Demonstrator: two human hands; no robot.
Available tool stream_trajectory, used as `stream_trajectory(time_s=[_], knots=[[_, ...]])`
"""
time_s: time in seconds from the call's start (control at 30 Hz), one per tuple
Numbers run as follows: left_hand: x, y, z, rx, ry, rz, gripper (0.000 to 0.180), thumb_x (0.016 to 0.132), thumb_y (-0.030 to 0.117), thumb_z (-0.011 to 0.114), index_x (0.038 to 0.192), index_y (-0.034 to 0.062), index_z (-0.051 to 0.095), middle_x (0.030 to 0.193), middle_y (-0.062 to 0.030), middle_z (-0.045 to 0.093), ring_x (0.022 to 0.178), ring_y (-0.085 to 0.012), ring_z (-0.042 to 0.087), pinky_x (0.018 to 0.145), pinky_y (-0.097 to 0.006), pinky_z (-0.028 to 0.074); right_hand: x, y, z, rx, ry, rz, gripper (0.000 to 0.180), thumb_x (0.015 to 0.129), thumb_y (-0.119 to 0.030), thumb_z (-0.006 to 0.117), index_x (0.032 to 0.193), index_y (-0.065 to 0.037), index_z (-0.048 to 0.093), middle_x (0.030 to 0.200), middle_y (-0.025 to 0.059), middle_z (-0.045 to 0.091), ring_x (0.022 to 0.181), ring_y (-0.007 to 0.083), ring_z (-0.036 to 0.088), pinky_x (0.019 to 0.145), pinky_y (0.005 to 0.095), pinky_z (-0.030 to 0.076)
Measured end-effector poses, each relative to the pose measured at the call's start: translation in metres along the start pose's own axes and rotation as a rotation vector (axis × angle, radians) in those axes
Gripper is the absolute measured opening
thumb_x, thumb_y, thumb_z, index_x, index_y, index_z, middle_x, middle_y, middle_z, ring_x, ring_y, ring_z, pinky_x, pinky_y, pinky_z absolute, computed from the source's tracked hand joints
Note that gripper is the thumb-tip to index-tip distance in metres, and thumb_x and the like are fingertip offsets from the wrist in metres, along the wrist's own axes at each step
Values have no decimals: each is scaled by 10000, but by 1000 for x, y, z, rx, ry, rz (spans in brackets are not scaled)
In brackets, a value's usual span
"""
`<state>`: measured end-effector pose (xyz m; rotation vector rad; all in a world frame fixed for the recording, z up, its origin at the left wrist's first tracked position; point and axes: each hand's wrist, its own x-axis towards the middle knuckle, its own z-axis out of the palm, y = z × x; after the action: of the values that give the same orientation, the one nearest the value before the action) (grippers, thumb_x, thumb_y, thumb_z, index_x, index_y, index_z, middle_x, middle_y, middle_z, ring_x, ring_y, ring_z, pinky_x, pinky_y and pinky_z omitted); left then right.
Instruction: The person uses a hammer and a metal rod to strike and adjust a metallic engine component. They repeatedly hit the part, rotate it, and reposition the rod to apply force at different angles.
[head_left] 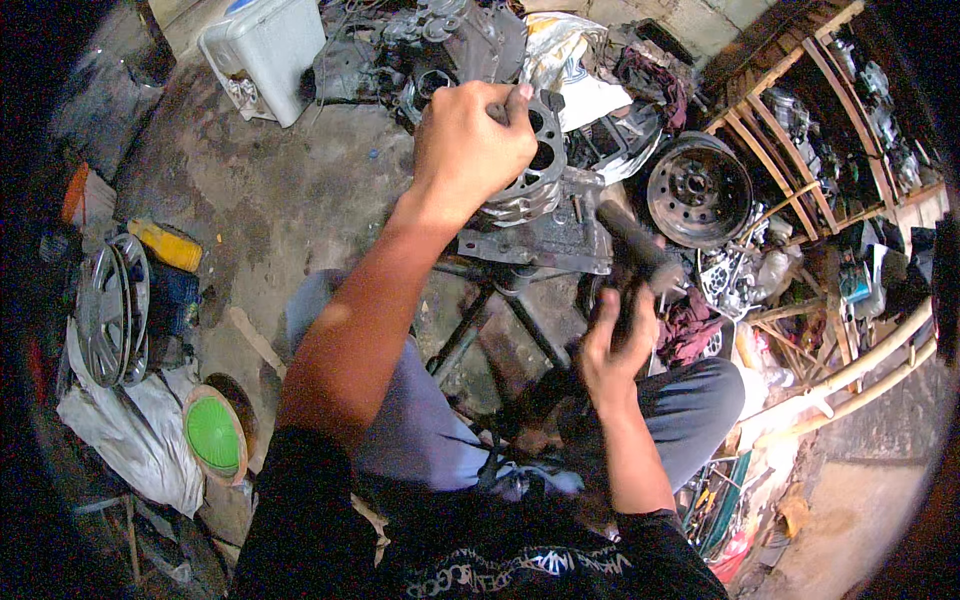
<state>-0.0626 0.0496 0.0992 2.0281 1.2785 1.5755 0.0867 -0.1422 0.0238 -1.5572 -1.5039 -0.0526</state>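
Note:
An engine block (pixel 524 205) of grey metal, with round bores on its upper face, sits in front of me on a dark metal stand (pixel 515 280). Over its top my left hand (pixel 472 140) is closed in a fist with the thumb on top; whatever the fingers grip is hidden. My right hand (pixel 622 345), lower and to the right, is closed around a dark hammer (pixel 636 240). Its thick cylindrical head is blurred and stands just right of the block, apart from my left hand.
Beyond the block lie greasy engine parts (pixel 440 45) and a grey-white plastic container (pixel 265 60). To the right are a wheel rim (pixel 698 190), a dark red cloth (pixel 690 325) and a wooden rack (pixel 790 130) of parts. Wheel covers (pixel 112 310) and a green bowl (pixel 213 432) are at left.

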Motion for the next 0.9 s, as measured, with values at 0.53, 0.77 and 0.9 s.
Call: stream_trajectory(time_s=[0.53, 0.77, 0.9], knots=[[8, 18, -4, -13, -2, -9, 259, 860, 245, 656, 876, -2, 730, 831, -212, 694, 775, -354, 682, 742, -395, 517, 7, -1, 7, -41, -138, 86, 415, 858, 1, 571, 1264, 63, 511, 1170, 340, 578, 1002, 467, 624, 836, 454, 514], [12, 11, -10, 26, 72, -73, 291, 856, 275, 650, 787, -3, 704, 719, -239, 630, 726, -410, 649, 667, -418, 503, 13, -32, -12, 100, 265, -199, 358, 863, 38, 550, 1221, 30, 526, 1023, 239, 637, 944, 341, 656, 808, 404, 515], [10, 19, -7, -9, 88, -10, 271, 849, 254, 637, 775, 3, 704, 676, -255, 610, 680, -430, 637, 611, -424, 497, 7, -12, -2, 43, 40, -91, 496, 857, -19, 581, 1342, -2, 480, 996, 233, 642, 803, 371, 661, 699, 410, 540]])
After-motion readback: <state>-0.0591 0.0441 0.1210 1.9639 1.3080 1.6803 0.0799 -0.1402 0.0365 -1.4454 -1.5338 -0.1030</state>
